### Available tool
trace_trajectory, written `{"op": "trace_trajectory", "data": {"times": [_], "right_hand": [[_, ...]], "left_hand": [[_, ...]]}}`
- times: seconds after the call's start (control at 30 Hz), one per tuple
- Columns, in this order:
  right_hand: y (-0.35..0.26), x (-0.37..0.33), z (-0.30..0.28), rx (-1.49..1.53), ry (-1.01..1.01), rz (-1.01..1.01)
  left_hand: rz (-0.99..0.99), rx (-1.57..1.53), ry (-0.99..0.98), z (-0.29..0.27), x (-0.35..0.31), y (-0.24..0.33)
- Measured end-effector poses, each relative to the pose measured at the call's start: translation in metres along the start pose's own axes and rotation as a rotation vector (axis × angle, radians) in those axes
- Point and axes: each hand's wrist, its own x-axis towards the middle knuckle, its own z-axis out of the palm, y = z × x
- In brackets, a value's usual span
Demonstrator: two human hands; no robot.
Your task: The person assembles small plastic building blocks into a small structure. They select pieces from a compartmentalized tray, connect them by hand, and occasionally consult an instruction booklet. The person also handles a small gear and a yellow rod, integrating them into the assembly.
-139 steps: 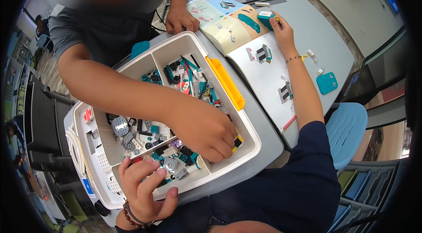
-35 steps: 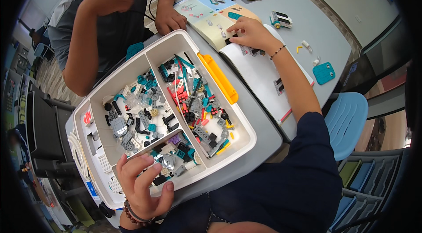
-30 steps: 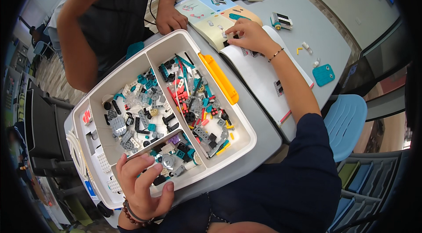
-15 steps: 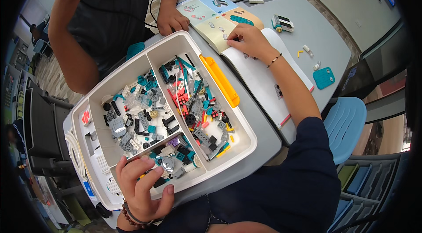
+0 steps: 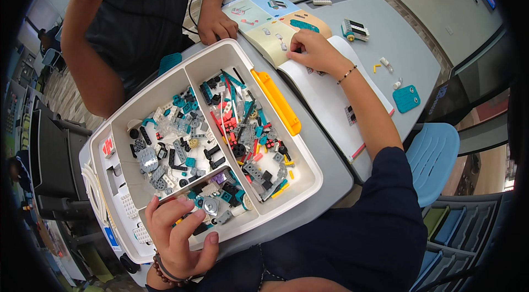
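Note:
My left hand (image 5: 179, 231) hovers at the near edge of a white sorting tray (image 5: 317, 177), fingers spread and holding nothing I can see. Beneath its fingertips is a compartment with teal, grey and white bricks and a shiny grey piece (image 5: 210, 205). My right hand (image 5: 315, 54) rests on an open picture booklet (image 5: 263, 35), at the inner side of its lower pages. Its fingers are curled in beside a printed picture of a small model; whether something is between them is hidden.
A yellow handle piece (image 5: 275, 102) lines the tray's right side. Right on the table lie a small built model (image 5: 354, 30), white pieces and a teal plate (image 5: 406, 99). Across from me a person's hand (image 5: 216, 27) rests by the tray. A blue chair (image 5: 434, 162) stands right.
My right hand has shifted slightly right on the booklet, and more of the printed picture beside its fingertips shows. My left hand and the tray stay in place.

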Motion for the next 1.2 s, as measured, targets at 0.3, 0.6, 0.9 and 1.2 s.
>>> {"op": "trace_trajectory", "data": {"times": [0.3,0.6,0.9,1.2], "right_hand": [[-0.016,0.003,-0.012,0.017,-0.090,0.055],[-0.013,0.000,-0.013,-0.011,-0.044,0.034],[-0.003,0.003,-0.011,-0.002,0.026,0.072],[0.041,0.008,-0.030,0.030,0.118,0.357]], "left_hand": [[0.024,-0.039,0.007,-0.003,0.003,0.000],[0.038,-0.051,0.031,-0.004,0.003,0.001],[0.045,-0.031,0.025,-0.003,0.003,-0.001],[0.040,-0.025,0.016,-0.003,0.003,-0.001]]}}
